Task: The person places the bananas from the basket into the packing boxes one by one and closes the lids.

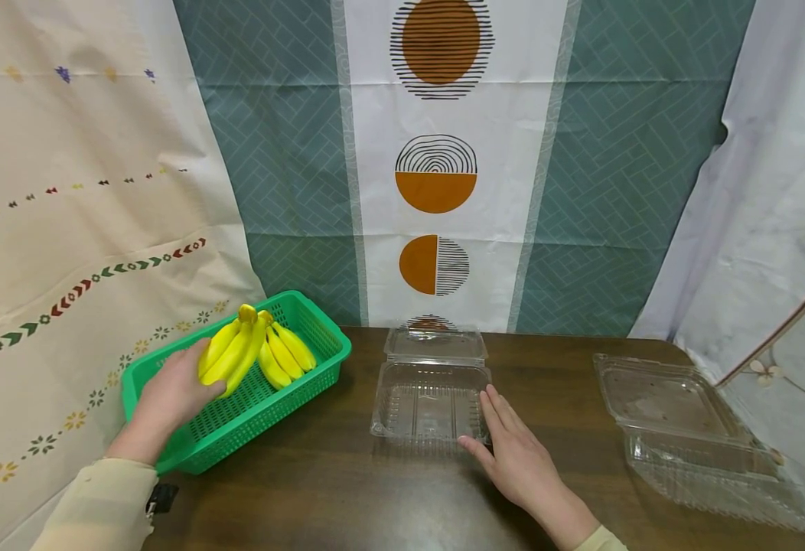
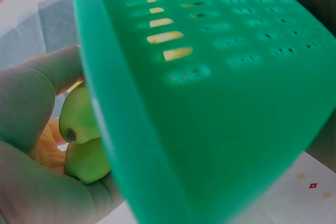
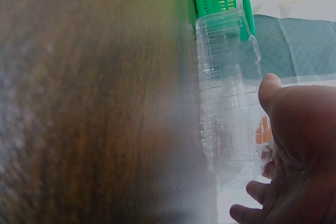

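In the head view my left hand [image 1: 177, 386] grips a bunch of yellow bananas [image 1: 233, 353] above the green basket [image 1: 330, 367]. Two banana ends [image 2: 81, 121] show between thumb and fingers in the left wrist view, where the basket wall hides the rest. A second banana bunch [image 1: 284, 356] lies inside the basket. My right hand [image 1: 519, 459] is at the right side of a clear plastic clamshell box [image 1: 430, 409], its fingers extended along the rim. The box stands with its lid [image 1: 435, 344] folded back; no contents show in it.
Another clear clamshell box [image 1: 705, 451], lid raised, stands at the right end of the brown wooden table [image 1: 306, 490]. Patterned cloths hang behind the table [image 1: 292, 153] and along both sides.
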Demonstrator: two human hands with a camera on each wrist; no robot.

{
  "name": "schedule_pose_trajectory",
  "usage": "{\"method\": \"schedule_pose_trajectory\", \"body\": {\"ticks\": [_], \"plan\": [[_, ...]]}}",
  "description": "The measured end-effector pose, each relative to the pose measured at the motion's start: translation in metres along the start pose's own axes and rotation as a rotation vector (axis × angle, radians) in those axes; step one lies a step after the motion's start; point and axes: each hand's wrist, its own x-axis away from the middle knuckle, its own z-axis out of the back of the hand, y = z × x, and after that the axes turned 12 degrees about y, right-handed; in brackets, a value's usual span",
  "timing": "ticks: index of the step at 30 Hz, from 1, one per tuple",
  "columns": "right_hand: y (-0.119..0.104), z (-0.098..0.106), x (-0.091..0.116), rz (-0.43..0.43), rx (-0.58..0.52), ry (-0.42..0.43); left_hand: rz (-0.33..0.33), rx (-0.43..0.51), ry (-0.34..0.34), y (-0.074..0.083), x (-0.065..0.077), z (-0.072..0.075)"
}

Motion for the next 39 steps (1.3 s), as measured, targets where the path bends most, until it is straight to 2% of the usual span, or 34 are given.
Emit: {"method": "schedule_pose_trajectory", "body": {"ticks": [11, 26, 31, 39], "plan": [[0.0, 0.0, 0.0, 0.0, -0.001, -0.001, -0.01, 0.008, 0.094, 0.023, 0.003, 0.002], [0.0, -0.001, 0.001, 0.001, -0.006, 0.005, -0.14, 0.037, 0.259, 0.063, 0.005, -0.001], [0.0, -0.001, 0.001, -0.006, -0.003, -0.008, -0.173, 0.055, 0.293, 0.077, 0.007, -0.002], [0.001, -0.003, -0.001, -0.007, -0.004, -0.005, -0.222, 0.085, 0.309, 0.097, 0.008, -0.007]]}}
